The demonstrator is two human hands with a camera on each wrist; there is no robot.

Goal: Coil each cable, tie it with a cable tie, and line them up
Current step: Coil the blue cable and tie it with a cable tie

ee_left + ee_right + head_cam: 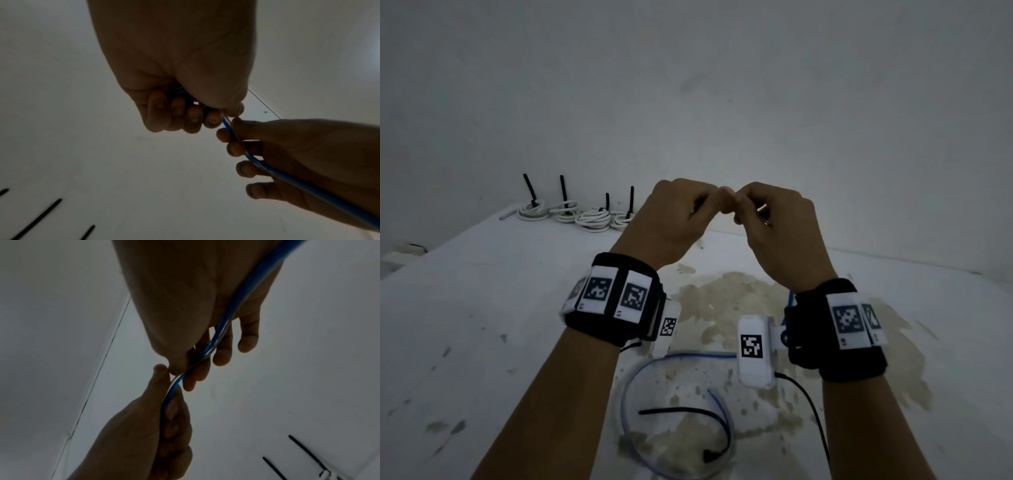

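White desk, stained patch mid-desk. Blue cable lies in a loose loop at 6 o'clock on the desk and runs up to both raised hands. Left hand grip clamped on the cable, fingers curled round it; right hand grip pinches the same run just beside it, thumbs touching. Four white coils, tied, lined up at 10 o'clock by the wall. Loose black tie lies inside the blue loop.

Risks, judged: springy cable may slip the pinch and uncoil; slack loop could snag the wrist camera lead or drag the tie off the desk; twisting between the hands may kink it.

Writing: only square coded markers on the wristbands; no brand or text is readable.
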